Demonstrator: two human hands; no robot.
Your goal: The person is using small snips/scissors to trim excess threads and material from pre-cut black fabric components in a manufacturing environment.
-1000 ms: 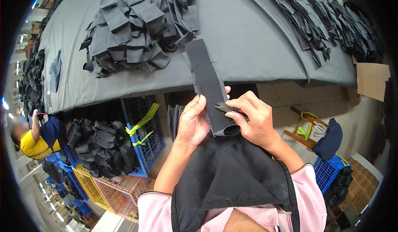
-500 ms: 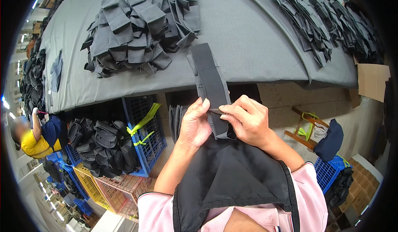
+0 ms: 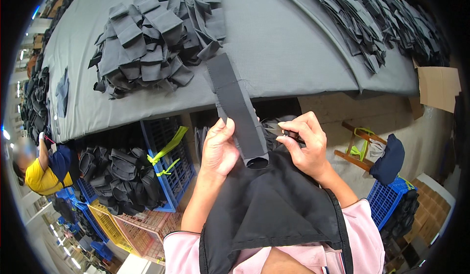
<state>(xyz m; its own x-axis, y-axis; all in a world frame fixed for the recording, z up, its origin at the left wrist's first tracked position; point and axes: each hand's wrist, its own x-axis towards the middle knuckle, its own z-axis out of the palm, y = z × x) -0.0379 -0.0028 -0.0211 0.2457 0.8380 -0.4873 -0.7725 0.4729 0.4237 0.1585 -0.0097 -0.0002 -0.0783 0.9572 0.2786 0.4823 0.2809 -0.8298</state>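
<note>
Two hands work just below the tabletop edge: left hand grips a black fabric strip; right hand pinches small snips beside it.

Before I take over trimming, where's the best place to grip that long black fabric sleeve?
Probably grip the sleeve near its open lower end, from its left edge, as the left hand does. It is long and limp, its far end lies on the table, and the right hand works on the right.
</note>
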